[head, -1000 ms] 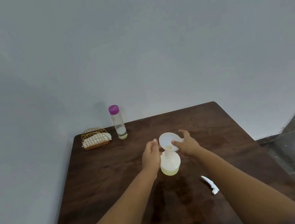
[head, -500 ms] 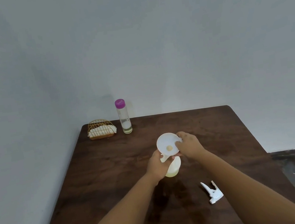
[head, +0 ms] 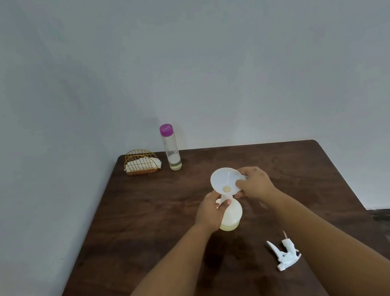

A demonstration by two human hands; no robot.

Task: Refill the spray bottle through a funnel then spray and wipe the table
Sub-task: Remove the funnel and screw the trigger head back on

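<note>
Funnel (head: 224,180) mid-table (head: 148,217) — edges distant

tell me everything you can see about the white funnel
The funnel is white, slightly translucent plastic, with a wide round bowl narrowing to a short spout. Its spout sits in the neck of the spray bottle, and the bowl tilts toward the camera. The drain hole shows pale yellow at the bottom. The right hand pinches its right rim, thumb inside the bowl; the left hand grips the bottle neck just below the funnel. No liquid is being poured in.
</note>
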